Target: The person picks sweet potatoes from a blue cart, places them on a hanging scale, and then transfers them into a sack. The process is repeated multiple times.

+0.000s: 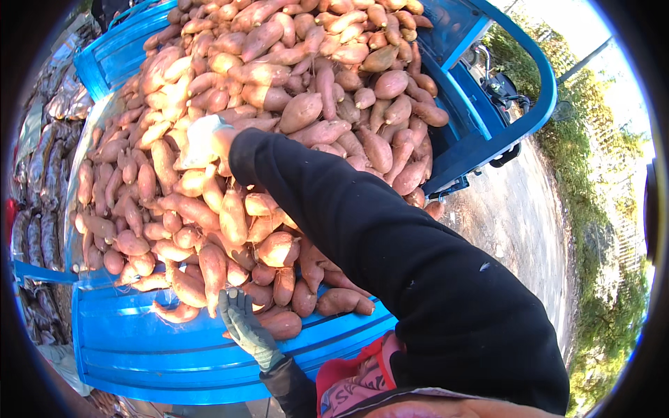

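A large heap of sweet potatoes (230, 219) fills the blue metal cargo bed (157, 360) before me. My right arm, in a black sleeve, reaches across the heap. At its end my right hand (205, 142), in a pale glove bleached by sunlight, rests over the sweet potatoes left of the heap's middle; its fingers are too overexposed to show any grip. Low at the bed's near side, my left hand (244, 325) wears a grey-green glove. Its fingers stretch out against the lowest sweet potatoes, beside a loose one (282, 325), and nothing is held.
A blue tubular frame (543, 89) rises at the bed's right end, with a handlebar (488, 65) beyond it. Bundles in clear plastic (39, 209) lie to the left. Pale ground (512, 224) and green shrubs (596, 209) border the right side.
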{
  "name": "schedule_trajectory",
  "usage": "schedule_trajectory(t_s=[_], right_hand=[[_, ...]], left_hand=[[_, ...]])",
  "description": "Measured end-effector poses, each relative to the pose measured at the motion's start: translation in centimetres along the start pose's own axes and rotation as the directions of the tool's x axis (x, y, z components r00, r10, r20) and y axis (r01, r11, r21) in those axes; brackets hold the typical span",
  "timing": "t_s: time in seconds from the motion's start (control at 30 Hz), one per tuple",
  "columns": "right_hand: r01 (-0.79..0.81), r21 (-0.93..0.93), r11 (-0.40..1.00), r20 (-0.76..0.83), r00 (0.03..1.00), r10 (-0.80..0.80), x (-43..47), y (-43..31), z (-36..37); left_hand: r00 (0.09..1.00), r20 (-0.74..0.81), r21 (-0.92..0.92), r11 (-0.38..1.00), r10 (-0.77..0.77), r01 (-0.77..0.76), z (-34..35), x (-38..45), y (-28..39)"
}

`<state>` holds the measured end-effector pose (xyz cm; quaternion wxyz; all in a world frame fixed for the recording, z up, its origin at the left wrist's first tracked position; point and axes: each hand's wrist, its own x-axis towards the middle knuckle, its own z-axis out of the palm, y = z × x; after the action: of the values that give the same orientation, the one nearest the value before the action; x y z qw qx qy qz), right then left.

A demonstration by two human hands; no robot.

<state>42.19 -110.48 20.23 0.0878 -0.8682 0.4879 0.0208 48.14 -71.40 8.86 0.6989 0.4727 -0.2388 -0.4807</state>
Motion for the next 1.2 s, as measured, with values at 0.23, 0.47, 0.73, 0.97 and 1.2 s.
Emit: schedule_trajectory(t_s=[0.23, 0.47, 0.73, 0.97, 1.2], right_hand=[[0.032, 0.333, 0.942, 0.097, 0.993, -0.068, -14.1, -0.9, -4.2], [0.268, 0.404, 0.875, 0.294, 0.868, -0.401, -22.6, -7.6, -2.7], [0.611, -0.283, 0.739, -0.376, 0.638, -0.672, -2.5, 3.1, 5.0], [0.106, 0.194, 0.975, -0.298, 0.954, -0.044, 10.7, -7.7, 9.8], [0.191, 0.084, 0.978, -0.257, 0.952, -0.164, 11.6, -8.5, 10.6]], left_hand=[[0.970, 0.229, -0.301, 0.953, 0.083, -0.011, 4.3, 2.6, 2.3], [0.909, -0.048, 0.004, 0.910, 0.415, -0.415, 2.7, 1.0, 0.7], [0.975, -0.115, -0.543, 0.834, -0.192, 0.100, -3.8, -6.2, 4.6], [0.948, -0.194, -0.664, 0.745, -0.254, 0.064, -7.6, -9.4, 3.0], [0.971, -0.182, -0.507, 0.861, -0.154, 0.042, -7.0, -9.5, 2.0]])
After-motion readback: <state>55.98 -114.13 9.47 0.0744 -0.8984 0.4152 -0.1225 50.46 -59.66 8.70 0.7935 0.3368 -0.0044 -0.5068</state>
